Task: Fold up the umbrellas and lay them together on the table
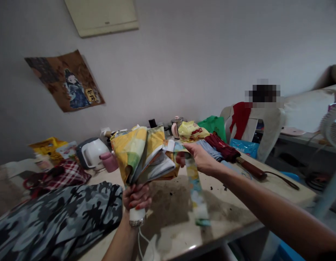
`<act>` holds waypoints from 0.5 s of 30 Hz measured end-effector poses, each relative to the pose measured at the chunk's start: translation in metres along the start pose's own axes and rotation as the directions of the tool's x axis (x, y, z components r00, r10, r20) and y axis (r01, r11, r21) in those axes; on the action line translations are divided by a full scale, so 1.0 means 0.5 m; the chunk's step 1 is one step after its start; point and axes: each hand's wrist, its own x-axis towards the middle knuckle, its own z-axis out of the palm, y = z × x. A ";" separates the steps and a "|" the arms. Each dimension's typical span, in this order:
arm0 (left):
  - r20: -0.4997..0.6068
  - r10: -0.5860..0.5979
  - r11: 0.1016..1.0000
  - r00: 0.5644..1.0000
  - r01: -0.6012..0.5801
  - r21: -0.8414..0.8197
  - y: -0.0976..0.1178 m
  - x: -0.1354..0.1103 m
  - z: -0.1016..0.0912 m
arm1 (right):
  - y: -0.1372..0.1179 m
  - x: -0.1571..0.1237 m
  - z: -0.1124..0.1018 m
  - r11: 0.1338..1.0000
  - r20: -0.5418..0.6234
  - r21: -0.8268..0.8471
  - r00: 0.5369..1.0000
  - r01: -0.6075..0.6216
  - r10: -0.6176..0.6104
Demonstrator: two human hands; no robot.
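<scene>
My left hand (137,197) is wrapped round the neck of a yellow folding umbrella (137,152). Its canopy is bunched up loosely above the fist, and the white handle (137,214) with a wrist cord sticks out below. To the right, my right hand (202,157) pinches the umbrella's patterned strap (195,188) between thumb and fingers. A short stretch of that strap runs from the canopy to the fingertips; its loose end hangs down, blurred, above the table. On the left lies a grey camouflage cloth (75,217).
A maroon umbrella (220,146) with a brown handle lies at the right of the table (168,232). A kettle (94,152), a pink cup (109,161) and several bags stand at the back. Behind are a chair (271,127) and a fan (333,125).
</scene>
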 end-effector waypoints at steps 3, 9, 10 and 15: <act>-0.057 0.007 0.998 0.998 -0.004 0.064 -0.005 0.003 0.002 | -0.007 0.001 0.042 0.994 -0.045 -0.107 0.998 0.038 -0.043; -0.172 0.086 0.961 0.981 -0.037 0.273 -0.001 0.000 -0.004 | -0.031 -0.019 0.074 0.999 -0.180 -0.027 0.983 -0.048 0.042; -0.180 0.084 0.960 0.980 -0.031 0.279 0.000 0.000 -0.004 | -0.029 -0.019 0.073 0.992 -0.250 0.040 0.960 -0.120 0.126; -0.205 -0.019 0.975 0.979 0.063 0.213 -0.006 0.002 0.003 | 0.007 0.001 0.067 0.907 -0.057 0.291 0.941 -0.304 0.334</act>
